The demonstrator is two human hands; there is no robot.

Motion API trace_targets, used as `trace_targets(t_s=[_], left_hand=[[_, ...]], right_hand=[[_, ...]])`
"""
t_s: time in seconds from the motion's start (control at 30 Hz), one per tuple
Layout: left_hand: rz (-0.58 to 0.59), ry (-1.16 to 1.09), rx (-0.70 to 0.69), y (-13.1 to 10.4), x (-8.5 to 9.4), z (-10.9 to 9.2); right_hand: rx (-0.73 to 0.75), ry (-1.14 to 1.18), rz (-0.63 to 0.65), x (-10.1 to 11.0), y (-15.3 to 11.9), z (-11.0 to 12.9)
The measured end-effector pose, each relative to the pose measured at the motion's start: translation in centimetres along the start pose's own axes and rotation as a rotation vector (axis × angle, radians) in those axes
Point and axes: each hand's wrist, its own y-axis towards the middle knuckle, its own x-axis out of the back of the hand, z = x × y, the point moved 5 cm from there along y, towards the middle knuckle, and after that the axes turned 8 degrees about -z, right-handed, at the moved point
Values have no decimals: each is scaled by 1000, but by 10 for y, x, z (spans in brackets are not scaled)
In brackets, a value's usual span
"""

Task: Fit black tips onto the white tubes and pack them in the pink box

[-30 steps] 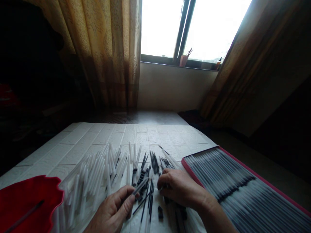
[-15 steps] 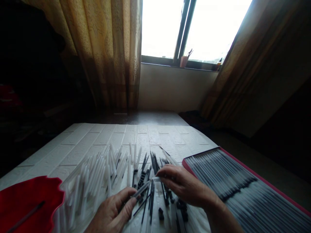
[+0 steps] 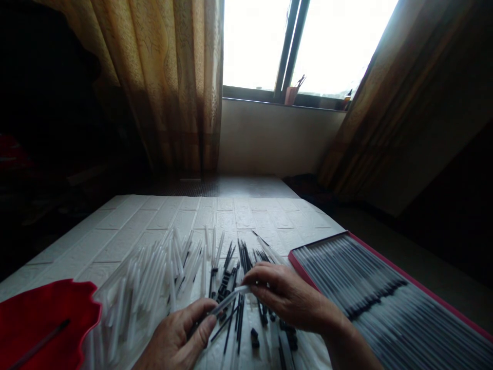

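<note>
At the bottom centre, my left hand (image 3: 185,329) pinches a thin clear tube (image 3: 223,305) that slants up to the right. My right hand (image 3: 281,290) pinches a short whitish translucent piece (image 3: 242,289) that meets the tube's upper end. Below and between the hands lie dark thin rods (image 3: 240,318) and small black caps (image 3: 254,337). Many clear tubes (image 3: 154,272) are heaped to the left of my left hand.
A red-edged box (image 3: 362,277) full of clear tubes with dark parts stands at the right. A scalloped red dish (image 3: 46,313) holding one thin rod is at the left. The table (image 3: 185,208) has a white brick pattern. Behind are curtains and a window.
The whitish piece in my right hand now meets the tip of the tube in line, where it was slightly apart or angled before. My right hand has shifted a little left.
</note>
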Motion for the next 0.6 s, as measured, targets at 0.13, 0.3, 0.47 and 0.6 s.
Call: trace_targets(t_s=[0.13, 0.3, 0.47, 0.6], left_hand=[[-2, -12, 1, -1, 0, 1], [12, -42, 11, 1, -1, -2], [37, -18, -41, 2, 1, -13], [12, 23, -99, 2, 4, -17]], right_hand=[[-20, -22, -17, 4, 1, -2], [-7, -37, -10, 2, 2, -2], [17, -60, 38, -10, 4, 3], [-3, -62, 77, -15, 4, 0]])
